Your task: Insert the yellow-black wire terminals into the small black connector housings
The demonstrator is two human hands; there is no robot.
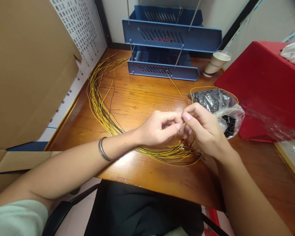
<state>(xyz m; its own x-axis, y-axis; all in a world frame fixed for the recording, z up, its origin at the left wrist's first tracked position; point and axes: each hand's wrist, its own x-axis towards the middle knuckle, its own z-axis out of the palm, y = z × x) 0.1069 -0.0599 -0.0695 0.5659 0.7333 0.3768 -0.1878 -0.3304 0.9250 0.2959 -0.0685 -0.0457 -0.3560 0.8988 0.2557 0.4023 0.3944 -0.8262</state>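
My left hand (157, 128) and my right hand (205, 129) meet fingertip to fingertip above the table. Both are closed in a pinch on a thin yellow wire (183, 124), of which only a short bit shows between them; its end is too small to make out. A long bundle of yellow and black wires (162, 157) curves under my left wrist, from the back left to below my right hand. Small pale metal tips (182, 146) show at its near end. Behind my right hand lies a clear plastic bag (218, 101) holding small black pieces.
A blue two-tier tray rack (162, 70) stands at the back, with a paper cup (216, 64) beside it. A red box-like object (263, 91) borders the wooden table (142, 91) on the right. Cardboard (31, 65) rises at the left.
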